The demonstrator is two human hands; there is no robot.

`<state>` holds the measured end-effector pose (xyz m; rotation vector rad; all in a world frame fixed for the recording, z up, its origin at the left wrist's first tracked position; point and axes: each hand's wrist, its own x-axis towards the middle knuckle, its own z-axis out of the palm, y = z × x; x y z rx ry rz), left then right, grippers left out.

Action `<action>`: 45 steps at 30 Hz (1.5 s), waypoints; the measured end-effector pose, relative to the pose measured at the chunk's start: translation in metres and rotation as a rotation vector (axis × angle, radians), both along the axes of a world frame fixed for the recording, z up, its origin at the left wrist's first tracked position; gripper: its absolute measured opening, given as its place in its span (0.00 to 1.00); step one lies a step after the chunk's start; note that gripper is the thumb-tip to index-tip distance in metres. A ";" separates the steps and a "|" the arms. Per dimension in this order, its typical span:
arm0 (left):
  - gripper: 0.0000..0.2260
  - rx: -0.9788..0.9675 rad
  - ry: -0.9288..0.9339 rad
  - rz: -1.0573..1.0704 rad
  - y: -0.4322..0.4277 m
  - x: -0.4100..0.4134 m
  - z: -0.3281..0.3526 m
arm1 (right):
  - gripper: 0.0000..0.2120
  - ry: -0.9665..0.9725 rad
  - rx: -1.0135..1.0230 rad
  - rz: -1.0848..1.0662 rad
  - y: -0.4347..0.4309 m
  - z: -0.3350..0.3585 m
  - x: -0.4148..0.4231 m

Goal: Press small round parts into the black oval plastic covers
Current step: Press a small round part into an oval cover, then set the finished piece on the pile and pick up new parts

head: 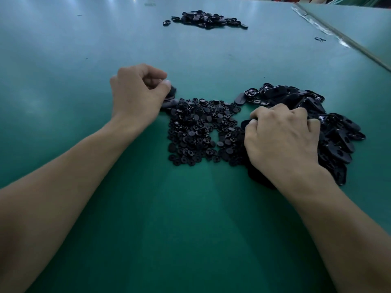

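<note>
Small round parts (196, 132) lay in a flat heap right on the green table (190, 218), in the middle, between the two hands. They were tiny, black and shiny, like little buttons, some with the flat side up and some with a hollow side up. A small bare spot of table showed through the middle of the heap. Just to the right of them lay a bigger heap of black oval covers (340, 134), piled on top of each other, and some touched the round parts. The covers were long and rounded, and many showed a dark hole near one end. The left hand (137, 94) was at the top left edge of the round parts, with its fingers curled in tight, and it pinched a dark piece (173, 91) at its fingertips. That piece was too blurry to name. The right hand (281, 136) lay knuckles up on the oval covers, with its fingers bent down into the heap. I could not tell if it held one. Far away on the table lay another heap (205, 20) of black pieces.
</note>
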<state>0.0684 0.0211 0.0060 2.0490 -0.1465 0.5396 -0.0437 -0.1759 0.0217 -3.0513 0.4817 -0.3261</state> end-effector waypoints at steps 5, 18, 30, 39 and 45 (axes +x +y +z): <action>0.01 0.093 0.088 0.078 0.007 0.005 -0.001 | 0.13 -0.054 0.003 0.039 -0.004 0.001 0.002; 0.05 0.130 0.058 0.112 0.006 0.003 0.000 | 0.16 -0.360 0.194 0.160 -0.011 -0.004 0.011; 0.06 0.116 -0.227 -0.522 -0.037 -0.040 -0.002 | 0.09 -0.588 0.806 0.554 0.004 -0.009 0.013; 0.08 -0.080 -0.119 -0.503 -0.032 -0.032 -0.004 | 0.11 -0.468 0.662 0.414 0.002 -0.011 0.014; 0.08 -0.149 -0.075 -0.556 -0.032 -0.034 -0.004 | 0.04 -0.485 0.702 0.419 0.004 -0.008 0.012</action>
